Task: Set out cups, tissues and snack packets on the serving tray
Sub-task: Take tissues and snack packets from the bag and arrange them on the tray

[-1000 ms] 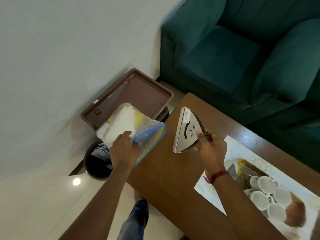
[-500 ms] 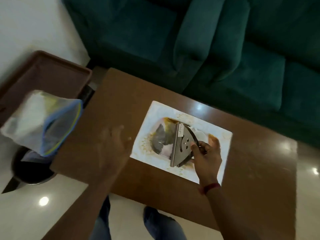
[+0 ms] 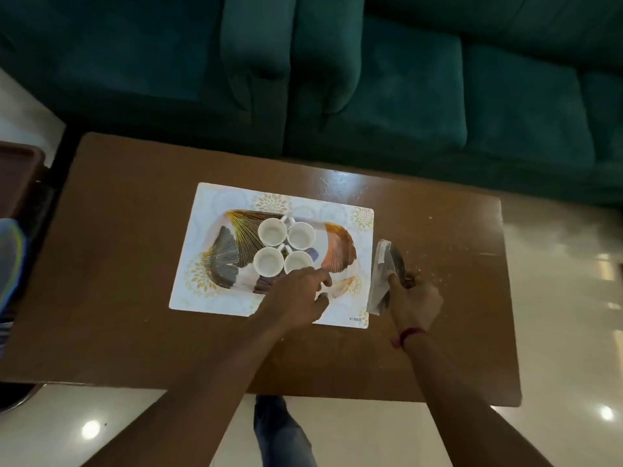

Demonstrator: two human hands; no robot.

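A serving tray with a fan-leaf pattern lies on a white placemat in the middle of the brown table. Several empty white cups stand clustered at the tray's centre. My left hand rests at the tray's near rim just below the cups, fingers apart and holding nothing. My right hand grips a triangular metal tissue holder, which stands upright on the table just off the placemat's right edge. No snack packets are visible.
A green sofa runs along the table's far side. At the left edge a clear plastic bag hangs over a dark bin, below a brown lid. Crumbs dot the table to the right.
My left hand let go of the plastic bag and came to the tray's near rim. My right hand carried the tissue holder across the tray to the table's right side.
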